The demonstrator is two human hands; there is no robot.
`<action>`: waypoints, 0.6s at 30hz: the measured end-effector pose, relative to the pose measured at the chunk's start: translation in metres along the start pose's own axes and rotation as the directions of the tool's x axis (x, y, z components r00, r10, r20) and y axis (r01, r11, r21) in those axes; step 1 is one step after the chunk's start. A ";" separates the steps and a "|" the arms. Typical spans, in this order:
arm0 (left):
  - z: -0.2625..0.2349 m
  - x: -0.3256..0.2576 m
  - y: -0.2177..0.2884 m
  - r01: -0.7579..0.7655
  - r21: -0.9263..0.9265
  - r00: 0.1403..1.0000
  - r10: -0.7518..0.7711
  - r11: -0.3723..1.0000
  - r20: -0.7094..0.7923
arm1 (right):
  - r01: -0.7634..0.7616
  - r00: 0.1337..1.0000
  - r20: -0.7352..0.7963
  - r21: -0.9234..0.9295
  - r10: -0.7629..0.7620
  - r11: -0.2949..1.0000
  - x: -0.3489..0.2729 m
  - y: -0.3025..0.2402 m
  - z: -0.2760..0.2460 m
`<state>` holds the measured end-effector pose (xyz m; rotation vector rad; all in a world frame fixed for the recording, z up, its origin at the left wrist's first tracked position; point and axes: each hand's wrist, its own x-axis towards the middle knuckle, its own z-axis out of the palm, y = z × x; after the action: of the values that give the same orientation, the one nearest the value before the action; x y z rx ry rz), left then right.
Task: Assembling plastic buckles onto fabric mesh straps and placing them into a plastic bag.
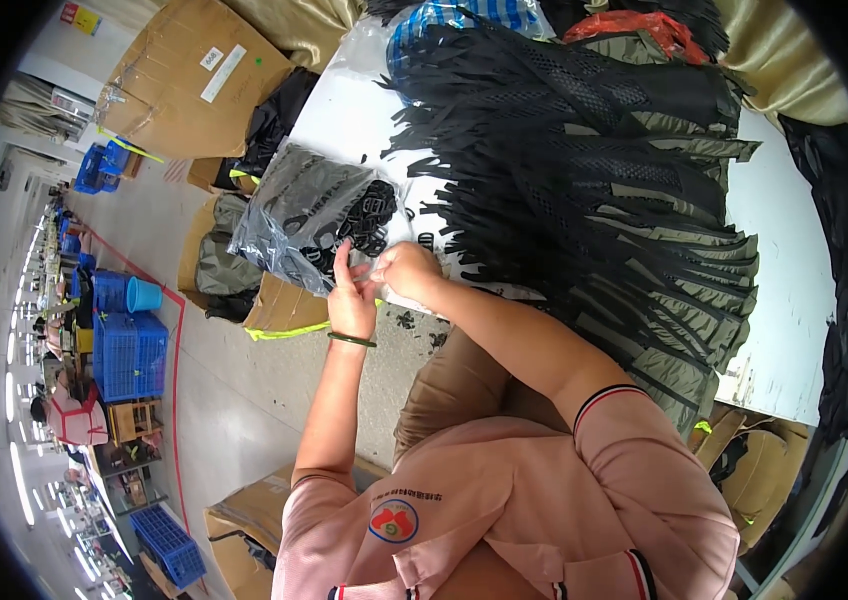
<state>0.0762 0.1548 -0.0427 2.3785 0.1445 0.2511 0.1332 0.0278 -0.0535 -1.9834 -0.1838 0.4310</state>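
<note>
My left hand (351, 296), with a dark green bangle on the wrist, is raised at the near edge of the white table (794, 300), fingers up beside a clear plastic bag (294, 215) full of black plastic buckles (369, 215). My right hand (406, 268) is closed just to its right, pinching what looks like the bag's clear edge; the exact grip is hidden. A big heap of black and olive webbing straps (594, 170) covers the table to the right of both hands.
Cardboard boxes (194, 80) stand at the table's far left, more (244, 520) by my legs. Blue crates (129, 355) and a blue bucket (143, 295) sit on the grey floor beyond a red line. Dark fabric (844, 300) hangs at the right.
</note>
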 end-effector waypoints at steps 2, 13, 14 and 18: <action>-0.007 -0.001 0.004 -0.013 -0.015 1.000 0.013 1.000 -0.014 | -0.109 0.993 0.043 0.052 0.107 0.993 0.002 -0.010 -0.002; -0.010 0.031 -0.031 0.216 -0.539 0.923 0.011 0.814 0.386 | 0.233 0.965 -0.097 -0.093 -0.242 0.968 0.016 0.002 -0.047; -0.010 0.038 -0.033 0.374 -0.612 0.850 0.006 0.697 0.526 | 0.277 0.906 -0.294 -0.130 -0.304 0.952 0.014 0.004 -0.055; -0.014 0.064 -0.025 0.035 -0.369 0.833 0.177 0.929 0.525 | -0.237 0.968 -0.070 0.051 0.240 0.970 -0.019 -0.030 -0.062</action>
<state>0.1348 0.1941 -0.0407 1.9878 -0.2507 -0.3571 0.1413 -0.0171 0.0012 -1.9839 0.1136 0.5080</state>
